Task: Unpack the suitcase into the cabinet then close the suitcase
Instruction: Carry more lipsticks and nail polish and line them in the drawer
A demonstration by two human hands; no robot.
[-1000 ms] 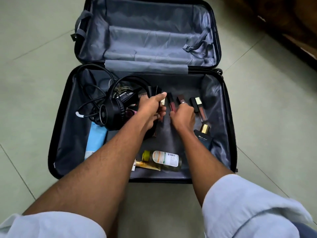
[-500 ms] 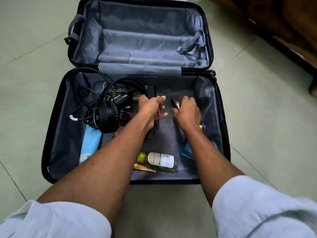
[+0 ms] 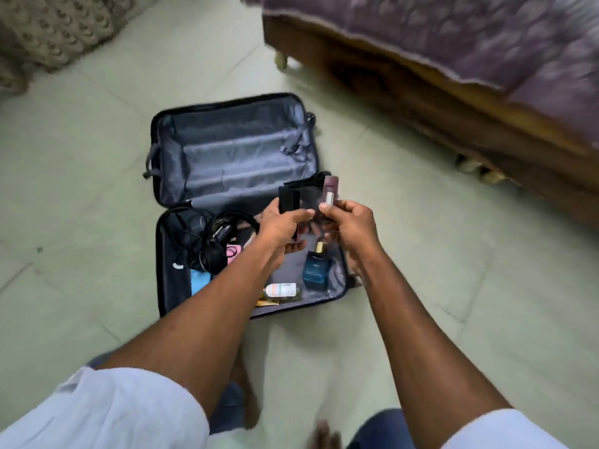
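The black suitcase (image 3: 233, 150) lies open on the floor, grey lining showing. Above its near half my left hand (image 3: 282, 226) grips several dark cosmetic tubes (image 3: 289, 198). My right hand (image 3: 351, 226) pinches a mauve lipstick tube (image 3: 330, 192) and more tubes below it. Still inside the case lie black headphones with cables (image 3: 214, 241), a blue perfume bottle with a gold cap (image 3: 316, 268), a clear bottle with a white label (image 3: 282, 290), a light blue tube (image 3: 199, 281) and a pink packet (image 3: 232, 252).
A wooden bed frame (image 3: 405, 92) with a purple cover (image 3: 486, 37) stands at the right, close to the suitcase's far corner. A beige patterned fabric (image 3: 55, 24) sits at the top left. Pale green floor tiles surround the case. My feet (image 3: 246, 390) are below.
Both hands have lifted out of the suitcase with the cosmetic tubes. The camera rose and pulled back, so the case looks smaller and the bed came into view.
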